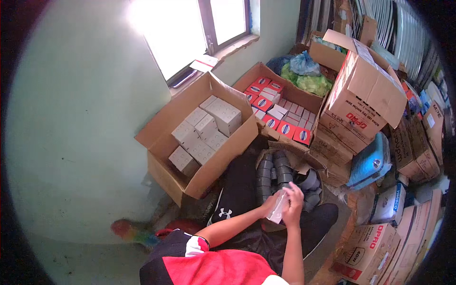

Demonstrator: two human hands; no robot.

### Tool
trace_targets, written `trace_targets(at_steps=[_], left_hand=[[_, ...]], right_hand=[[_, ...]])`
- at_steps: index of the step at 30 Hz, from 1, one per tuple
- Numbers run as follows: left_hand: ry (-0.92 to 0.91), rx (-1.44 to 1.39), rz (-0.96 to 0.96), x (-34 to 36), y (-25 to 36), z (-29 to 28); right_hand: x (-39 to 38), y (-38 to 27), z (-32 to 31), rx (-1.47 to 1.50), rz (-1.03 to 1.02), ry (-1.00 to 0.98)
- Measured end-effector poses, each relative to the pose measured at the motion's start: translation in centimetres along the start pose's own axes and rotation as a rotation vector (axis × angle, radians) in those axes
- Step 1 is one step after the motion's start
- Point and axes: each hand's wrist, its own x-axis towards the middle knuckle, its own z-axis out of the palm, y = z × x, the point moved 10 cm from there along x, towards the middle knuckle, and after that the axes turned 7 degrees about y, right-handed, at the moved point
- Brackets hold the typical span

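Between my two hands is a small whitish electrical box (pixel 277 213), held above my lap and tilted. My left hand (pixel 269 206) grips its left side. My right hand (pixel 294 205) closes on its right side, the fingertips near its top edge slightly blurred. Just beyond my hands, a low carton (pixel 319 162) holds dark grey pipe fittings (pixel 282 166) in stacked rows, with looser ones on the right. To the left, a large open carton (pixel 223 164) contains several similar light grey boxes (pixel 194 135) with round marks on their faces.
A further carton (pixel 319 99) holds red-and-white small boxes (pixel 287 128). Plastic bags (pixel 306 71) lie behind it. Tall cartons (pixel 354 99) and a blue wrapped package (pixel 371 161) stand right; more boxes (pixel 365 251) sit lower right. A wall (pixel 80 133) and window (pixel 178 38) bound the left and back.
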Motion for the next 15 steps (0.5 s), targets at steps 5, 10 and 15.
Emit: trace_targets(at_steps=[5, 10, 15], left_hand=[[-0.181, -0.426, 0.014, -2.5, 6.0, 0.2], [-0.038, -0.344, 0.206, -1.3, 7.9, 0.6], [0.152, -0.024, 0.506, -3.1, 10.3, -2.1]], right_hand=[[-2.1, 12.2, 0.9, 0.763, 0.730, 0.346], [-6.3, 12.6, 6.5, 0.926, 0.961, -0.025], [-6.1, 11.5, 6.4, 0.920, 0.888, -0.102]])
